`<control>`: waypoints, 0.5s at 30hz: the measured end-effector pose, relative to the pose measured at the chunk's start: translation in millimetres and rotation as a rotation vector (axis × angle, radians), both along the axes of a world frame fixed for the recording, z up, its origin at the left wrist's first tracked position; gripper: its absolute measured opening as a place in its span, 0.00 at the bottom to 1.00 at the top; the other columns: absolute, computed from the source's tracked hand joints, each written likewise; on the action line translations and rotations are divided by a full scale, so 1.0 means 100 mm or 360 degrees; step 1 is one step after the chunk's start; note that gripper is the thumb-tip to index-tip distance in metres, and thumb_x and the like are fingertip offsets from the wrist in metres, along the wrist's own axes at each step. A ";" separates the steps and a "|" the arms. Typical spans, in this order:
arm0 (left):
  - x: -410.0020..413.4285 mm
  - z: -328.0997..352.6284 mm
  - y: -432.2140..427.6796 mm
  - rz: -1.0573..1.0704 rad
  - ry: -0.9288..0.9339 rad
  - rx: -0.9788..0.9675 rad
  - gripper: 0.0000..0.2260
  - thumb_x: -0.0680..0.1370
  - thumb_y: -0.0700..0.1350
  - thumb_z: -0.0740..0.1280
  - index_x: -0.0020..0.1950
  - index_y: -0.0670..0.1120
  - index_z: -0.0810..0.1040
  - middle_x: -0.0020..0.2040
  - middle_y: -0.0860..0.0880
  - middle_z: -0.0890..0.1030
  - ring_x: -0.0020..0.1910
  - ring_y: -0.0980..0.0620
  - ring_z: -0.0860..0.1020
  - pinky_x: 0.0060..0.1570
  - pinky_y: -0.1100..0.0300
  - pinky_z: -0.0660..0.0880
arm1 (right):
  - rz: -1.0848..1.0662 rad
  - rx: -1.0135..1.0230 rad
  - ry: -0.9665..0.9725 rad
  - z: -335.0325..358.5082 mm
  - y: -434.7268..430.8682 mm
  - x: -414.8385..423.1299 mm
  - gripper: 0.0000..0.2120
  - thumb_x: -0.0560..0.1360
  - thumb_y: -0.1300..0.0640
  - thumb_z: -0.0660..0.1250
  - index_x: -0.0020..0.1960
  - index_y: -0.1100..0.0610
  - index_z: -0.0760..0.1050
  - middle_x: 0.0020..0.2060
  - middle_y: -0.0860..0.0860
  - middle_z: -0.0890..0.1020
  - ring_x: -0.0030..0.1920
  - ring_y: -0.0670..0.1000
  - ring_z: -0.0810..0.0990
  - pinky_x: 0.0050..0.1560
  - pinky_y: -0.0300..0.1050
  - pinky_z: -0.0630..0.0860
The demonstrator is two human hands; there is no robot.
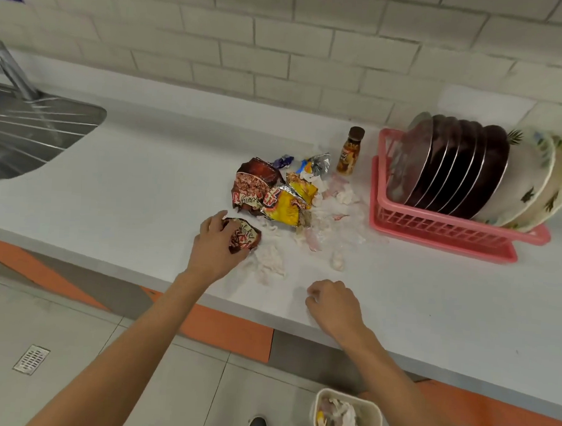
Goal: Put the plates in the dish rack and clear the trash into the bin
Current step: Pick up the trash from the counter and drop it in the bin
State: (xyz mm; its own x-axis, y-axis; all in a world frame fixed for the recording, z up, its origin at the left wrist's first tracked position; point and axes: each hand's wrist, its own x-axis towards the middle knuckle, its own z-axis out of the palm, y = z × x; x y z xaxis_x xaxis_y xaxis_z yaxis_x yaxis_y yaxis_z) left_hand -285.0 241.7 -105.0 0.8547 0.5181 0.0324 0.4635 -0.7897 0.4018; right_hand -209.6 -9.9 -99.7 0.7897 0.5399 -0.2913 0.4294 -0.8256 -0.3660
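Several plates stand on edge in the pink dish rack. The floor bin below the rack holds crumpled trash. Left of the rack, the left hand grips a brown wrapper on the bench; the right hand rests curled, any contents hidden.

Single head-worn wide-angle view. Taken from the front edge of the bench, looking forward and down toward the tiled wall. Near. Frame spans sink at left to dish rack at right, with floor below the front edge.
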 end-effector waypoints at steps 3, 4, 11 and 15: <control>0.10 -0.18 0.03 0.0002 0.0032 -0.0019 0.27 0.71 0.53 0.74 0.67 0.48 0.71 0.72 0.45 0.65 0.69 0.39 0.62 0.58 0.39 0.74 | -0.0058 0.0007 0.0019 -0.01 0.05 0.03 0.15 0.77 0.55 0.60 0.60 0.52 0.79 0.55 0.52 0.81 0.52 0.55 0.79 0.49 0.43 0.74; 0.11 -0.21 0.04 0.0010 0.0011 -0.0022 0.26 0.71 0.50 0.74 0.66 0.47 0.72 0.70 0.45 0.66 0.67 0.38 0.63 0.54 0.39 0.76 | -0.0062 -0.0010 0.0024 -0.01 0.07 0.04 0.14 0.77 0.55 0.60 0.59 0.53 0.79 0.53 0.52 0.81 0.51 0.55 0.79 0.48 0.44 0.75; 0.16 -0.11 0.20 0.0057 -0.0200 -0.0054 0.20 0.69 0.49 0.75 0.58 0.48 0.73 0.62 0.48 0.68 0.60 0.44 0.67 0.42 0.52 0.74 | -0.0042 -0.0067 0.0093 0.02 0.12 0.07 0.14 0.77 0.54 0.61 0.58 0.55 0.79 0.53 0.53 0.80 0.49 0.55 0.79 0.48 0.45 0.76; 0.12 0.15 0.28 0.0180 -0.0552 -0.0403 0.23 0.64 0.58 0.75 0.54 0.50 0.74 0.58 0.50 0.69 0.56 0.50 0.70 0.49 0.57 0.73 | 0.0047 -0.0037 0.0226 0.14 0.16 0.13 0.19 0.79 0.50 0.60 0.68 0.52 0.71 0.61 0.55 0.75 0.59 0.56 0.76 0.55 0.46 0.72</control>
